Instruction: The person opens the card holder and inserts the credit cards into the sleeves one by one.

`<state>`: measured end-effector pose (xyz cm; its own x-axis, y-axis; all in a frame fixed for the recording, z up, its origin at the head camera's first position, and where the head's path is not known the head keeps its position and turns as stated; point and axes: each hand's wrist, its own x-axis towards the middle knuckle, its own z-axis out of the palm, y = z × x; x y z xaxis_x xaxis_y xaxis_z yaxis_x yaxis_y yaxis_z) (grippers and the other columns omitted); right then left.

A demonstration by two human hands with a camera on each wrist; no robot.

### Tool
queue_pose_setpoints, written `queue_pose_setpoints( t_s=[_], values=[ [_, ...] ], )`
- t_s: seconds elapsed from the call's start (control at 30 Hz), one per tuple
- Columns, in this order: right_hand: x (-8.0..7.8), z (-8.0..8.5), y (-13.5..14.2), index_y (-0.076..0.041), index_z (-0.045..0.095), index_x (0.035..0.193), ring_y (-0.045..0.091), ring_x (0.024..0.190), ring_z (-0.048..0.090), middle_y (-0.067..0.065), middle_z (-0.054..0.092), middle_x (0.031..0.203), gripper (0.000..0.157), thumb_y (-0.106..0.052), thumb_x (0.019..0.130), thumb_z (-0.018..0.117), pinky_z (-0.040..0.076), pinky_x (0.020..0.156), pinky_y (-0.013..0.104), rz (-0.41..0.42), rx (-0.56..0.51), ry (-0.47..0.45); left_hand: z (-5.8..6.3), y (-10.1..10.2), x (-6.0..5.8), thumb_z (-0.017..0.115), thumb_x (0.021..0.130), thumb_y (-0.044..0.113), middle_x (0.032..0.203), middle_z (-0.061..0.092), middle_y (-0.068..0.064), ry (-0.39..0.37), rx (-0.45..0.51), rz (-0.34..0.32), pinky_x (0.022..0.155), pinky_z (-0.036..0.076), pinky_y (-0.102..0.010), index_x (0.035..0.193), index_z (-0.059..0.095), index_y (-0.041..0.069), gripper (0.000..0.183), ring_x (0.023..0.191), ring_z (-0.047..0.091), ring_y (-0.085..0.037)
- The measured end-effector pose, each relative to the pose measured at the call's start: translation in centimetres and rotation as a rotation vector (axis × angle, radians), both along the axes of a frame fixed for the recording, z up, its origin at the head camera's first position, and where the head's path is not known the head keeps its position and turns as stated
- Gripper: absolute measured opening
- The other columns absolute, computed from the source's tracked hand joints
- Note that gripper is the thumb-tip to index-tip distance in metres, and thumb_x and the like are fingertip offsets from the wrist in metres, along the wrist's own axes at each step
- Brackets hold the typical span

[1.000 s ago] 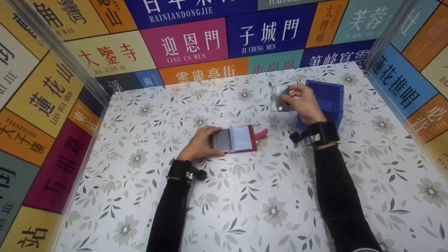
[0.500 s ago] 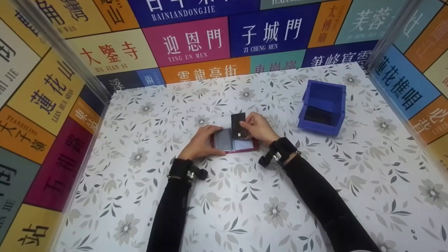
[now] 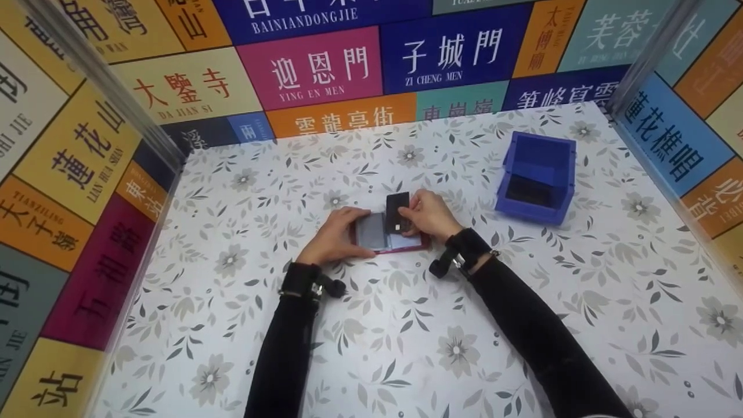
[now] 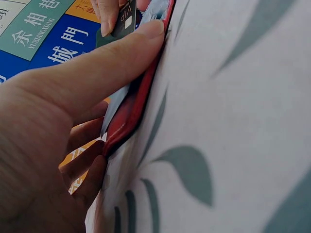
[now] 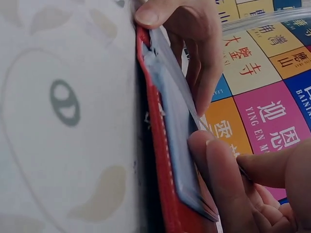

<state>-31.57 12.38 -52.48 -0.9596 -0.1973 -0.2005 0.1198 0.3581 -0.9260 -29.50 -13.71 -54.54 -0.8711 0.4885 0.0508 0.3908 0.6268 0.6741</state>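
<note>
A small red card holder lies spread on the table with clear plastic sleeves facing up. My left hand grips its left side, the thumb on the near edge and the other fingers round the far side. Between thumb and fingers my right hand pinches a black card with a light chip square. The card overlaps the right-hand sleeves in the head view. "VIP" shows on the card in the left wrist view. In the right wrist view, right fingertips are right at the sleeves, and the card is mostly hidden.
A blue plastic bin stands at the back right of the table, with a dark flat thing inside. The table has a floral cover. Printed panels wall it in at the back and both sides.
My right hand has carried the card from beside the blue bin leftward to the card holder, then shifted only slightly in the last half second. The left hand keeps its place.
</note>
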Motion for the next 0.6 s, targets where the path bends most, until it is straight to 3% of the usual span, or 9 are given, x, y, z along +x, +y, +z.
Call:
queue_pose_setpoints(
  t_s=[0.1,0.23,0.47,0.6],
  values=[
    [0.16,0.06,-0.10,-0.005,0.051,0.090,0.011,0.047,0.068,0.006,0.064,0.067,0.023,-0.013,0.098,0.070,0.055,0.046,0.025,0.010,0.104,0.003,-0.05,0.00,0.00,0.097,0.068,0.042,0.148,0.053,-0.009,0.005,-0.001,-0.001,0.118,0.036,-0.044,0.150,0.055,0.015,0.096,0.139,0.044,-0.028],
    [0.38,0.11,-0.19,-0.004,0.055,0.088,0.010,0.044,0.066,0.004,0.066,0.062,0.023,-0.015,0.096,0.073,0.052,0.043,0.023,0.050,0.163,-0.021,-0.11,0.01,-0.03,0.097,0.068,0.043,0.148,0.053,-0.010,0.016,-0.010,-0.001,0.118,0.037,-0.044,0.149,0.055,0.015,0.095,0.139,0.044,-0.028],
    [0.72,0.33,-0.17,-0.003,0.058,0.082,0.009,0.042,0.064,0.002,0.065,0.053,0.024,-0.016,0.094,0.074,0.052,0.042,0.023,0.103,0.175,-0.069,-0.18,0.18,-0.03,0.097,0.068,0.043,0.148,0.054,-0.008,0.003,-0.013,0.014,0.118,0.037,-0.041,0.149,0.055,0.015,0.095,0.138,0.046,-0.026],
    [0.91,0.33,-0.37,-0.003,0.059,0.084,0.010,0.042,0.065,0.005,0.067,0.058,0.024,-0.017,0.094,0.076,0.052,0.042,0.023,0.097,0.167,-0.104,-0.14,0.26,0.00,0.097,0.068,0.042,0.147,0.054,-0.007,-0.003,-0.013,0.018,0.118,0.038,-0.040,0.149,0.056,0.015,0.095,0.138,0.046,-0.025]
  ],
)
